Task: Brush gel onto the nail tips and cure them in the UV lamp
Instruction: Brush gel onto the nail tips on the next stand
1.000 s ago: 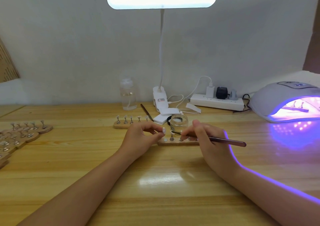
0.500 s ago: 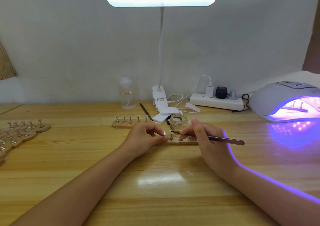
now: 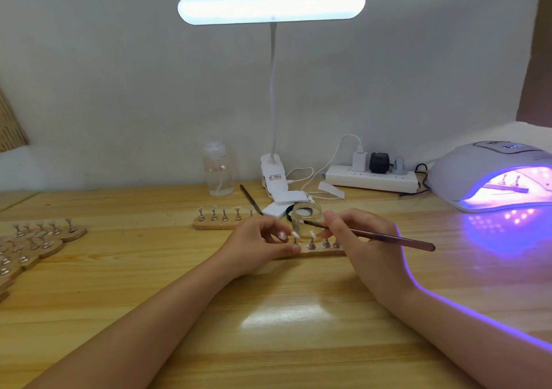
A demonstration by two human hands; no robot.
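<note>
Two hands worked over the wooden holder (image 3: 316, 252) at counter centre: left hand (image 3: 260, 243) fingers pinched its end, right hand (image 3: 363, 239) gripped the brush (image 3: 379, 236) above the nail tips (image 3: 312, 234). Gel-coating appeared underway; curing in the UV lamp (image 3: 490, 176), far right, would follow.

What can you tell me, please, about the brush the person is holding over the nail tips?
The brush is slim and long, with a dark reddish-brown handle that looks glossy and a short dark tip. It lies nearly level, tip pointing left and slightly up, in front of the small glass jar and above the nail tips on the wooden holder. The right hand pinches it near the front; the handle end sticks out right.
</note>
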